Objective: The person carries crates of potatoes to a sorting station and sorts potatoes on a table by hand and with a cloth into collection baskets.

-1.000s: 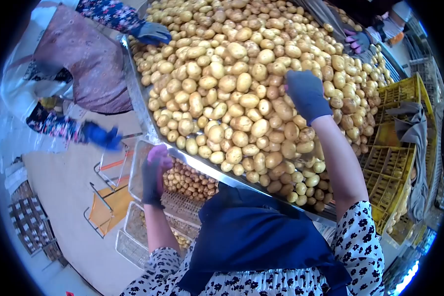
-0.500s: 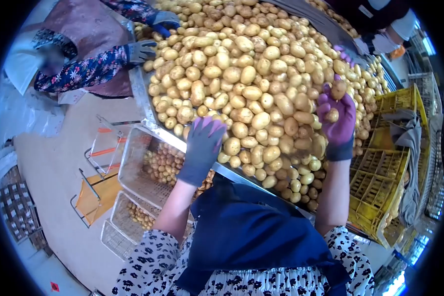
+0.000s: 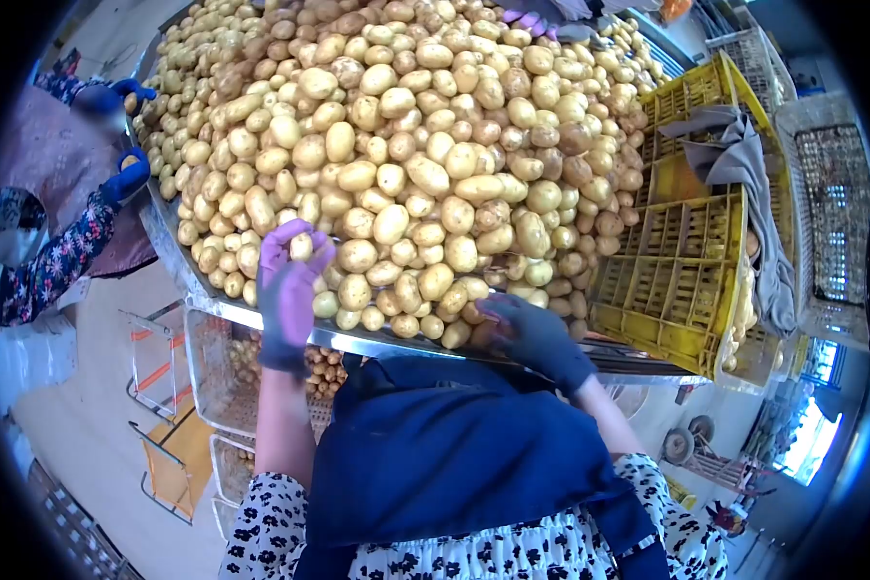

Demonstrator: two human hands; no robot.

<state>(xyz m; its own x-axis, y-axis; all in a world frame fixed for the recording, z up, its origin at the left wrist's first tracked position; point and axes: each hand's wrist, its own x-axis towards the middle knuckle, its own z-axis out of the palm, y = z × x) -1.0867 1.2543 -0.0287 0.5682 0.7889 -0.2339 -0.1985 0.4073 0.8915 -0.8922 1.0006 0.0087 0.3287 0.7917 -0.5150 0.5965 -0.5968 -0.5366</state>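
A large heap of potatoes point(image 3: 391, 224) covers a metal-edged table point(image 3: 343, 340). At the near left edge my left hand point(image 3: 293, 290), in a grey and pink glove, is turned palm up with its fingers curled round a small potato point(image 3: 302, 247). My right hand point(image 3: 532, 338), gloved alike, reaches over the front edge of the heap, palm down, its fingertips among the potatoes. Whether it grips one is hidden. Below the edge, a crate point(image 3: 213, 372) holds smaller potatoes point(image 3: 324, 372).
Yellow crates point(image 3: 667, 280) with a grey cloth point(image 3: 744, 184) stand at the right, beside a pale crate point(image 3: 826, 213). A co-worker's blue-gloved hands point(image 3: 126, 176) are at the left; another gloved hand point(image 3: 532, 21) is at the top. An orange folding stool point(image 3: 179, 464) stands on the floor.
The view has swung to the right. My left hand has turned palm up and now holds a potato. My right hand, which held potatoes, has come down to the heap's near edge, palm down.
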